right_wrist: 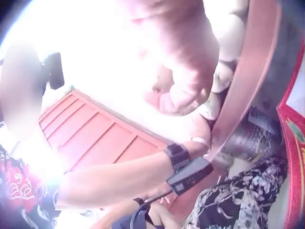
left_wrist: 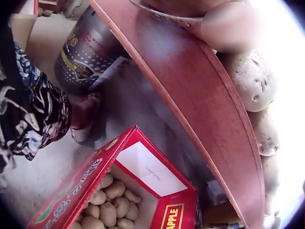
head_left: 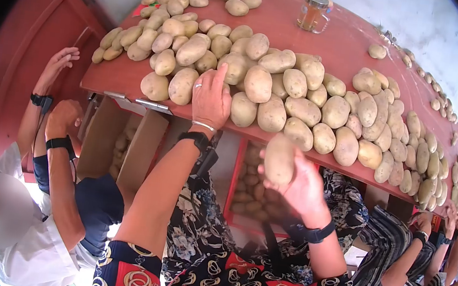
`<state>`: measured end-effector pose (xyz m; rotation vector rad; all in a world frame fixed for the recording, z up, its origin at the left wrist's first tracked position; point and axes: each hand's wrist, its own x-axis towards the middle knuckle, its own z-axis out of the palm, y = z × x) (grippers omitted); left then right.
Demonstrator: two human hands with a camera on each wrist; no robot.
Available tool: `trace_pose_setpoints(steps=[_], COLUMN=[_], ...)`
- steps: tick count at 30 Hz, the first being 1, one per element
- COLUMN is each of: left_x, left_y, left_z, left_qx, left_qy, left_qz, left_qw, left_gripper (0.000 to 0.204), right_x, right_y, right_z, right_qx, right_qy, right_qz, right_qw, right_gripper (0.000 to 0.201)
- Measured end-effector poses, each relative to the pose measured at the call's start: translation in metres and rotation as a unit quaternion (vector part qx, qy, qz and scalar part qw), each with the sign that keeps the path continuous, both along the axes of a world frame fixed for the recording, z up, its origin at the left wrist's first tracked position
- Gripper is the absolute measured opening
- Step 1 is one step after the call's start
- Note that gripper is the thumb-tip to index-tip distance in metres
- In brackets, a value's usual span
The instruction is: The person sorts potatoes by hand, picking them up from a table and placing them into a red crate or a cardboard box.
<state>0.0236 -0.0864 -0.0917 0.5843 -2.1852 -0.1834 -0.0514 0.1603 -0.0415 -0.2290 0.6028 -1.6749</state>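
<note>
- Grasping one potato with the right hand, toward the fingertips and beyond the palm, with its upper end free of the fingers.
- Holding it just off the near edge of the tabletop.
- Touching the potato heap with the left hand, released, index finger extended, at the tabletop's near edge.
- Spread in a long band across the tabletop, stacked in places.
- Joined by a glass jar toward the tabletop's far side.
- Lying also in a red carton below the tabletop, and in a cardboard box farther left beneath its edge.
- Flanked by a white-shirted person near the tabletop's left end.
</note>
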Motion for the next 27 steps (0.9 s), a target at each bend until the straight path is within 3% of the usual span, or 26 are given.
trace_pose_setpoints(steps=[3, 4, 6, 7, 10, 14, 17, 19, 20, 21, 23, 24, 25, 27], left_x=[-0.001, -0.001, 0.000, 0.000, -0.002, -0.001, -0.004, -0.002, -0.005, -0.005, -0.005, -0.005, -0.004, -0.002], left_y=[-0.001, -0.001, 0.001, 0.001, 0.000, -0.001, -0.006, -0.006, -0.010, -0.012, -0.014, -0.013, -0.010, -0.007], left_z=[-0.002, -0.001, -0.001, -0.001, 0.000, -0.002, -0.006, -0.003, -0.008, -0.010, -0.013, -0.011, -0.007, -0.010], left_qx=[0.012, 0.011, 0.007, 0.009, 0.006, -0.003, -0.025, -0.029, -0.052, -0.054, -0.047, -0.045, -0.059, -0.059], left_qy=[0.008, 0.010, -0.003, -0.002, 0.012, 0.016, 0.029, 0.010, 0.030, 0.034, 0.021, 0.018, 0.019, 0.002], left_qz=[-0.011, -0.011, 0.006, 0.006, -0.010, 0.004, -0.012, -0.021, -0.018, -0.026, -0.015, -0.016, -0.013, -0.015], left_qw=[1.000, 1.000, 1.000, 1.000, 1.000, 1.000, 0.999, 0.999, 0.998, 0.998, 0.999, 0.999, 0.998, 0.998], left_gripper=[0.056, 0.056, 0.056, 0.056, 0.055, 0.056, 0.054, 0.053, 0.052, 0.052, 0.052, 0.052, 0.051, 0.051], right_x=[-0.018, -0.026, -0.036, -0.039, -0.043, -0.045, -0.055, -0.052, -0.054, -0.051, -0.044, -0.044, -0.047, -0.047], right_y=[-0.012, -0.018, -0.035, -0.046, -0.070, -0.078, -0.075, -0.069, -0.064, -0.054, -0.028, -0.015, -0.004, 0.014], right_z=[0.033, 0.041, 0.049, 0.048, 0.034, 0.020, 0.010, 0.023, 0.026, 0.031, 0.039, 0.037, 0.026, -0.021], right_qx=[0.028, 0.070, 0.082, 0.083, 0.144, 0.199, 0.127, 0.102, 0.077, 0.092, 0.187, 0.180, 0.174, 0.228], right_qy=[0.168, 0.337, 0.545, 0.547, 0.771, 0.801, 0.842, 0.839, 0.847, 0.846, 0.667, 0.657, 0.658, 0.586], right_qz=[-0.067, -0.082, -0.140, -0.139, -0.245, -0.184, -0.228, -0.240, -0.296, -0.289, -0.157, -0.099, -0.104, 0.173], right_qw=[0.983, 0.935, 0.822, 0.822, 0.571, 0.534, 0.472, 0.477, 0.435, 0.439, 0.703, 0.725, 0.725, 0.758], right_gripper=[0.056, 0.059, 0.060, 0.060, 0.048, 0.046, 0.040, 0.034, 0.027, 0.027, 0.022, 0.025, 0.025, 0.025])
